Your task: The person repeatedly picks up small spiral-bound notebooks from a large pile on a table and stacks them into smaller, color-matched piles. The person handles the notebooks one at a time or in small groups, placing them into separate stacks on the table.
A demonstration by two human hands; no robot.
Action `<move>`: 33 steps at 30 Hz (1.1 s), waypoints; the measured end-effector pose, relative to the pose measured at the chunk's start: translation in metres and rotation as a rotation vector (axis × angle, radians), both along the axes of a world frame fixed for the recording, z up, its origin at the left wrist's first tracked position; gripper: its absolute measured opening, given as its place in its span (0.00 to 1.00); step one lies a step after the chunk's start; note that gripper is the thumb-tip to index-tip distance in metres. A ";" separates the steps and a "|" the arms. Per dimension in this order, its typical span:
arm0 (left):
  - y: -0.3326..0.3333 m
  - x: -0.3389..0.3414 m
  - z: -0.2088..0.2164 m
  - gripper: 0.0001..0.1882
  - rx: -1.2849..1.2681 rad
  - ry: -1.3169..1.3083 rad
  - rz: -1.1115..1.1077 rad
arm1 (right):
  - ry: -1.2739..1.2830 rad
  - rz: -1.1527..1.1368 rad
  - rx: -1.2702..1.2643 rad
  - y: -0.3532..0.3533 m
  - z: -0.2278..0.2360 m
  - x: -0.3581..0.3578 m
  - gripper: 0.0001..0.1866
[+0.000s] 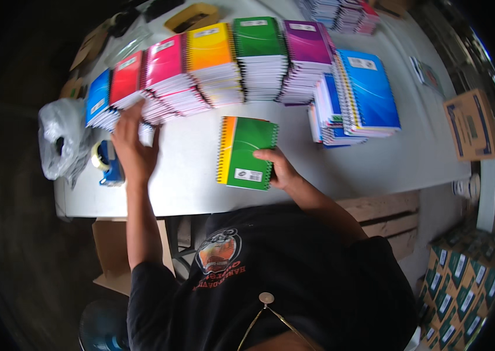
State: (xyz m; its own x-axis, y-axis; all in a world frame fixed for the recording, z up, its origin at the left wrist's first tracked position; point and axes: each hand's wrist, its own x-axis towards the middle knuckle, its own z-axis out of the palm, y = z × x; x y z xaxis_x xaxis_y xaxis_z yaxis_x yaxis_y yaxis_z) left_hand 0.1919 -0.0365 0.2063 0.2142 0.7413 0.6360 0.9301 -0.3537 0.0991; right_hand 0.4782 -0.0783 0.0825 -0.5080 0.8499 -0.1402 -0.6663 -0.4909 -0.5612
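Green spiral notebook [250, 140], yellow one [228, 146] beneath, our right hand [283, 168] pinched both, left hand [133, 147] at red notebooks [126, 80], hold unclear

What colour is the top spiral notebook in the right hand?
The top spiral notebook is green, seen best in the head view.

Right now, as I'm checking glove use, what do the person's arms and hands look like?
The left hand and right hand are bare, ungloved; no watch or bracelet shows. Both forearms are uncovered below the short, loose sleeves of a black T-shirt.
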 end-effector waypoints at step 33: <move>-0.066 0.005 -0.130 0.44 -1.127 -1.355 -0.644 | -0.748 -0.405 0.701 -0.032 -0.011 -0.092 0.54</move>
